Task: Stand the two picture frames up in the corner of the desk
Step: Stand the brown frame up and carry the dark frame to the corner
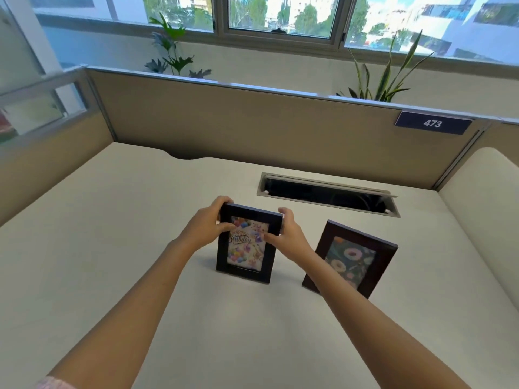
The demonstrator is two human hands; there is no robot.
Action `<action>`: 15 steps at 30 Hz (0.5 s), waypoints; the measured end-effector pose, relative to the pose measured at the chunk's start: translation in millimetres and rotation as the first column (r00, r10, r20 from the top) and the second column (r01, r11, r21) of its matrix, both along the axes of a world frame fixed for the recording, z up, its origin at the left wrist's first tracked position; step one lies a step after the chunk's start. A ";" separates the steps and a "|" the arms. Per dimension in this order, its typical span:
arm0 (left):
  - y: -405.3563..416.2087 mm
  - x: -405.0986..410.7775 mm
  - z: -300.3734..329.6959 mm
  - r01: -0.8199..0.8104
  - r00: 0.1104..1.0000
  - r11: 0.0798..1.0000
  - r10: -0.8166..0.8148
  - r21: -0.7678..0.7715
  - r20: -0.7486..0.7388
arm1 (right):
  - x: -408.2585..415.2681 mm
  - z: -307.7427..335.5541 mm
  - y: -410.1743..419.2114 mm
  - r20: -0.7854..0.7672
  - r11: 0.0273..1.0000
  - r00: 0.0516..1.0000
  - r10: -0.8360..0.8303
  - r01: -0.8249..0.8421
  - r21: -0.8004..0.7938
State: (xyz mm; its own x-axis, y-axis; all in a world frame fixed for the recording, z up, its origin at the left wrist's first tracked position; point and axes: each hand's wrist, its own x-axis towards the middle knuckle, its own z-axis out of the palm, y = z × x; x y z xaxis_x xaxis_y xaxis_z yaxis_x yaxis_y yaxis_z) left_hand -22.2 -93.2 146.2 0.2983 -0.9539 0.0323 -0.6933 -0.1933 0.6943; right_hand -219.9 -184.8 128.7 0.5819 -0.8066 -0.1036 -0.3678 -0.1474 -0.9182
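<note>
A black picture frame with a "Happy Birthday" balloon card (pixel 245 265) stands upright in the middle of the white desk (pixel 112 220). My left hand (pixel 207 224) grips its upper left corner, thumb on the glass. My right hand (pixel 286 234) holds its upper right edge, thumb on the front. To the right, a dark brown frame with a donut print (pixel 352 261) stands tilted back on the desk, untouched; my right forearm crosses in front of its lower left corner.
A long open cable slot (pixel 327 195) is cut into the desk behind the frames. Beige partition walls (pixel 252 127) close the back and left sides, meeting at the far left corner. A "473" plate (pixel 432 123) hangs on the back partition. Potted plants stand beyond.
</note>
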 end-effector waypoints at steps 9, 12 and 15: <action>2.3 13.8 -45.5 0.110 0.946 0.980 -0.052 0.168 -0.319 | 0.2 -50.0 -1.6 0.143 0.898 0.987 0.068 -0.123 0.423; 2.7 38.0 -58.1 0.154 0.932 0.973 -0.086 0.171 -0.352 | 24.3 -57.2 -6.2 0.276 0.879 0.960 -0.035 -0.102 0.466; 2.9 63.3 -59.9 0.121 0.918 0.986 -0.065 0.118 -0.392 | 49.5 -58.0 -8.1 0.299 0.883 0.949 -0.098 -0.056 0.467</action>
State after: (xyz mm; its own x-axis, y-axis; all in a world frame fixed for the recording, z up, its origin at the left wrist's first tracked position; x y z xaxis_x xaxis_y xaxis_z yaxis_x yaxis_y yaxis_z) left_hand 41.1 -90.4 86.2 0.1710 -0.9648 -0.1998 -0.3964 -0.2530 0.8826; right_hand -170.4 -192.9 70.8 0.6293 -0.7216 -0.2887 -0.0564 0.3281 -0.9430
